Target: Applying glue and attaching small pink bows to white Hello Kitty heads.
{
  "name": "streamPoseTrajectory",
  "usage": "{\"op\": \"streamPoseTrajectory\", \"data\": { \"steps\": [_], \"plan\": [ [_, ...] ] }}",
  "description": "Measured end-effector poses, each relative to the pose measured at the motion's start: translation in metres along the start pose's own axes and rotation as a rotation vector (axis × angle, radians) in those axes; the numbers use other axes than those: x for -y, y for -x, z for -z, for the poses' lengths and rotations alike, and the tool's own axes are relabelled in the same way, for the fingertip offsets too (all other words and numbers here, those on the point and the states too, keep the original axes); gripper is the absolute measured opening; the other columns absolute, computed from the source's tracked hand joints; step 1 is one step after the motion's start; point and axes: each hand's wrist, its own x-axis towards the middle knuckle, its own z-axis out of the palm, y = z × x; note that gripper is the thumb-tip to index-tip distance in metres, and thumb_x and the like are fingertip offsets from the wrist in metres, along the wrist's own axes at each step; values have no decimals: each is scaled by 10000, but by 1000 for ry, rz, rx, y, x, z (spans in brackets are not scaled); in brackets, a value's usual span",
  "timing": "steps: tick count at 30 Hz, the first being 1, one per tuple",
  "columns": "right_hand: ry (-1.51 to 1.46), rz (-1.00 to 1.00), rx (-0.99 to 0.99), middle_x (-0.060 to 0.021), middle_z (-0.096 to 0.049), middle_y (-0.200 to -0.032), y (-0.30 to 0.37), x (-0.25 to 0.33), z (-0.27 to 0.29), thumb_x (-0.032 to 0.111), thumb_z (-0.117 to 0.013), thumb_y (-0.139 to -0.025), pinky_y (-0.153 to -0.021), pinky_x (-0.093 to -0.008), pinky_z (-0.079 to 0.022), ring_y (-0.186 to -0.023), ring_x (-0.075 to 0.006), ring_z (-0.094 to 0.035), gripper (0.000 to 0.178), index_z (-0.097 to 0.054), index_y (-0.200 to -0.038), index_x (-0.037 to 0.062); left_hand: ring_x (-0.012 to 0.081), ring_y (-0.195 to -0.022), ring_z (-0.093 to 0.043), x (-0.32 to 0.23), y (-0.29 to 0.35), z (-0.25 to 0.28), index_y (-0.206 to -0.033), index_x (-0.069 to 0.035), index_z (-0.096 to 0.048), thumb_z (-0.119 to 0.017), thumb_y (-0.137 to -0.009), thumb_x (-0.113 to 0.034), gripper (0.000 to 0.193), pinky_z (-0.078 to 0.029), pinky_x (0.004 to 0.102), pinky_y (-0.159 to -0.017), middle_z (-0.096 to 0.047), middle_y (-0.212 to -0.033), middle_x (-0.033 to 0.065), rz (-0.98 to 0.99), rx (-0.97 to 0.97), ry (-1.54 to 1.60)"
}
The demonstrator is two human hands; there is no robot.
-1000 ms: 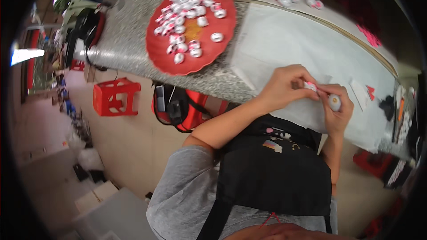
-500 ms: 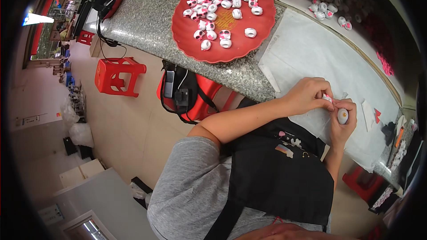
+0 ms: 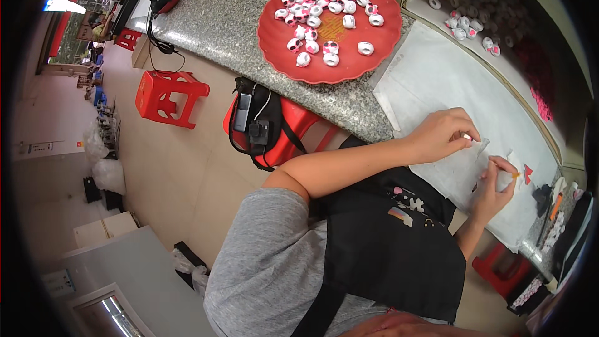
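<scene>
1. Speckled grey stone makes up the counter (image 3: 237, 6), and a pale sheet (image 3: 430, 81) covers the part where both hands work, near the counter's front edge.
2. Pinched between the left hand (image 3: 444, 136) and the right hand (image 3: 494, 188) is a small clear strip (image 3: 482, 148); it hangs just above the pale sheet, and it is too small to make out further.
3. That left hand is curled, thumb and forefinger closed on the strip's near end.
4. Over on the right, the hand is clenched around a small white piece (image 3: 506, 178) with an orange tip, fingers wrapped close.
5. Just beyond the right hand, a red arrow-shaped scrap (image 3: 528, 173) lies on the sheet.
6. Further left on the counter sits a red round tray (image 3: 299, 62) heaped with white and pink beads (image 3: 324, 9), well apart from the hands.
7. Behind the sheet, a raised ledge holds a shallow box (image 3: 499, 31) with more loose beads, walling in the far side.
8. Between tray and hands the sheet gives open room; the counter edge curves close under the left forearm.
9. Below the counter stand a red chair carrying a black bag (image 3: 256, 128) and a red stool (image 3: 168, 97) on the beige floor.
10. Another red stool (image 3: 493, 265) crowds the right elbow.
</scene>
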Motion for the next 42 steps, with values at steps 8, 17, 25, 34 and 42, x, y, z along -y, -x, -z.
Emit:
{"op": "streamPoseTrajectory", "data": {
  "steps": [8,17,25,34,42],
  "plan": [
    [-139,-47,-201,-74,-476,-855,11,0,47,34,-477,-758,-468,-188,-328,-530,-71,-385,243,-406,-988,7,264,-701,-513,3,-110,-16,-706,-64,-571,-581,-620,-107,97,-400,362,-655,-552,-694,100,-465,-95,-557],
    [-251,-263,-280,-36,-390,-820,30,6,88,42,-480,-730,-408,-208,-375,-530,-95,-416,372,-336,-1073,49,256,-712,-555,20,-194,-16,-856,-92,-572,-623,-630,-222,266,-427,338,-633,-587,-745,91,-213,23,-775],
    [-437,-196,-286,-41,-407,-781,35,-9,109,73,-445,-746,-495,-258,-415,-569,-103,-432,227,-367,-958,47,313,-778,-522,69,-233,-6,-954,-114,-513,-498,-744,-240,246,-414,380,-662,-550,-868,138,-367,130,-1089],
    [-369,-225,-412,-41,-457,-675,32,-11,133,136,-419,-798,-491,-222,-400,-550,-104,-460,296,-363,-1070,34,230,-823,-473,-8,-157,-153,-767,-74,-603,-605,-642,-141,141,-358,328,-729,-557,-820,67,-727,407,-662],
    [-344,-163,-452,-46,-440,-706,8,-24,140,138,-393,-818,-482,-215,-395,-540,-93,-471,269,-378,-1056,13,157,-621,-529,-6,-130,-231,-841,-39,-601,-588,-691,-186,210,-410,263,-596,-593,-732,77,-90,705,-409]
  ]
}}
